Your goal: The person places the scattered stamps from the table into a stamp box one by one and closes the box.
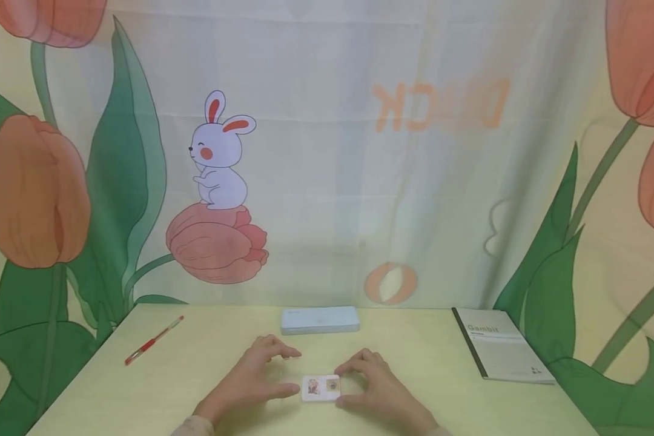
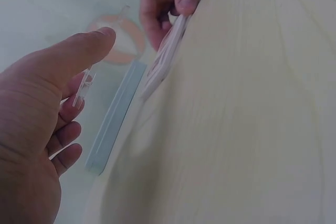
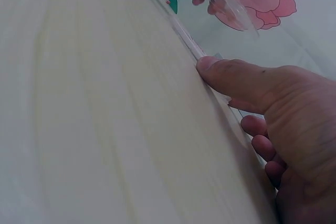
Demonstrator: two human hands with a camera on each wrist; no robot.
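Note:
A small flat white case (image 1: 321, 388) with two small printed pictures on its face lies low over the near middle of the table. My right hand (image 1: 378, 384) holds its right edge between thumb and fingers. To the left, my left hand (image 1: 258, 375) grips a thin clear plastic piece (image 2: 85, 87) between thumb and fingers, apart from the case. In the right wrist view the same clear plastic (image 3: 231, 9) looks like a curved transparent sheet. The right thumb (image 3: 220, 69) presses at the end of the case, whose far side the hand hides.
Behind the hands, a pale blue box (image 1: 320, 321) stands near the table's back edge. A red pen (image 1: 154, 341) lies at the left, and a notebook (image 1: 501, 345) with a dark spine at the right. A printed curtain (image 1: 316, 151) hangs behind the table (image 1: 430, 363).

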